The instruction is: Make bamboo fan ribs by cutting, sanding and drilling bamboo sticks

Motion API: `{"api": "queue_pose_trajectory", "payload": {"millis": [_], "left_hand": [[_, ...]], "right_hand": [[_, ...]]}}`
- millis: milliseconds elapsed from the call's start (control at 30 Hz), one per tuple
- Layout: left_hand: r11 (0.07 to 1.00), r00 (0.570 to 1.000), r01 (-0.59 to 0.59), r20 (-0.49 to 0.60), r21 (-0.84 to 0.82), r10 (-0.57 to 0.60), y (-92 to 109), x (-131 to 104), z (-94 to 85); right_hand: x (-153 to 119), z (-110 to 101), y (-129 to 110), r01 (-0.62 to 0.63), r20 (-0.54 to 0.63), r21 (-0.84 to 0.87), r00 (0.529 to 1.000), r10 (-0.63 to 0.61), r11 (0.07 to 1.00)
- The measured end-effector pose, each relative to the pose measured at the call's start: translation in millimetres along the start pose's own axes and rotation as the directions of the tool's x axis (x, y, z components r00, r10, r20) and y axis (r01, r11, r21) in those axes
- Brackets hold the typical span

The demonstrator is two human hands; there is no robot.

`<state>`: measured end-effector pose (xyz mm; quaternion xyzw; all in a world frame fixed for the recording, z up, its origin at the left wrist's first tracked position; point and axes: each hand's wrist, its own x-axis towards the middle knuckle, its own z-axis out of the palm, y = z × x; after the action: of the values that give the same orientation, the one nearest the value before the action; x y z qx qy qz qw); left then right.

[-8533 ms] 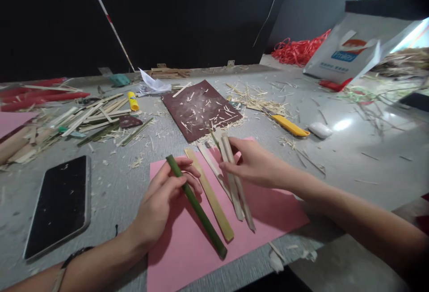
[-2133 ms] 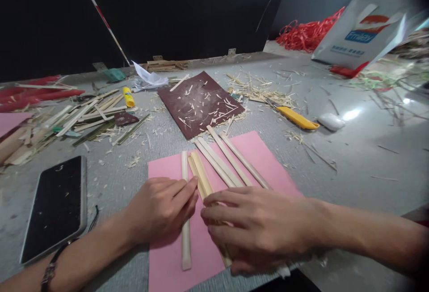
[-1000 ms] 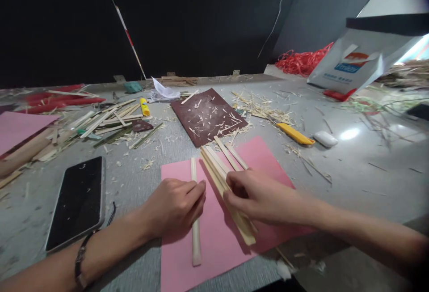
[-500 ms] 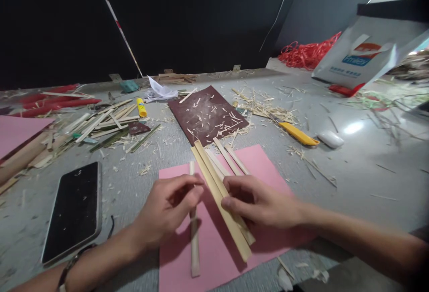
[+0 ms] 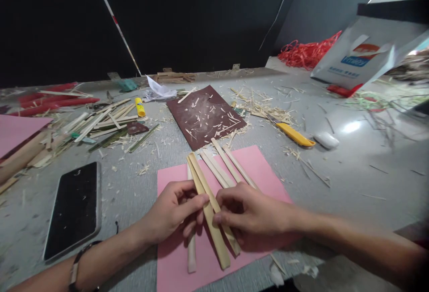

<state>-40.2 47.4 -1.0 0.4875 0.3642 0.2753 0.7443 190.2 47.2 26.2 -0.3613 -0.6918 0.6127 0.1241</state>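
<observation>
Centrally, two yellowish strips (image 5: 217, 238) slant between left hand (image 5: 174, 207) and right hand (image 5: 250, 207), both pinching them, fingers curled.

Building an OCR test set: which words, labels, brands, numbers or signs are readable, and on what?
"Fmiley": on the white bag; soft focus, first letter uncertain.
Line of blue characters beneath it: too blurred to read.
Marks on the yellow tube: too small to read.
Nothing else legible.

Gray tabletop (image 5: 355, 167), pink paper (image 5: 264, 171), phone (image 5: 74, 211), cutter (image 5: 295, 134)
</observation>
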Motion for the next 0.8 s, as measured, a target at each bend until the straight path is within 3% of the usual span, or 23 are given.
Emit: {"api": "queue_pose_trajectory", "payload": {"millis": [200, 267, 367, 467, 533, 800], "left_hand": [[1.000, 1.000, 0.014, -0.006, -0.001, -0.014, 1.6, -1.0, -1.4], [1.000, 1.000, 0.021, -0.012, -0.009, -0.021, 0.7, -1.0, -2.0], [0.999, 0.999, 0.033, -0.014, -0.032, -0.034, -1.0, -1.3, -2.6], [0.997, 0.999, 0.038, -0.019, -0.070, -0.040, -2.7, -2.0, -3.0], [0.996, 0.999, 0.038, -0.018, -0.083, -0.039, -4.0, -2.4, -3.9], [0.998, 1.000, 0.024, 0.017, -0.066, -0.023, -6.7, -3.4, -7.4]], "right_hand": [[-0.2, -12.9, 4.9, 0.002, -0.020, 0.143, 1.000, 0.000, 0.990], [1.3, -28.0, 4.7, 0.050, -0.127, 0.117, 0.991, -0.035, 0.992], [6.6, -54.9, 5.5, 0.052, -0.422, -0.184, 0.898, -0.127, 0.982], [11.9, -72.9, 8.9, -0.117, -0.585, -0.419, 0.793, -0.169, 0.900], [13.3, -75.8, 11.3, -0.181, -0.613, -0.469, 0.772, -0.171, 0.864], [10.6, -60.4, 9.4, -0.200, -0.574, -0.545, 0.797, -0.189, 0.814]]}}
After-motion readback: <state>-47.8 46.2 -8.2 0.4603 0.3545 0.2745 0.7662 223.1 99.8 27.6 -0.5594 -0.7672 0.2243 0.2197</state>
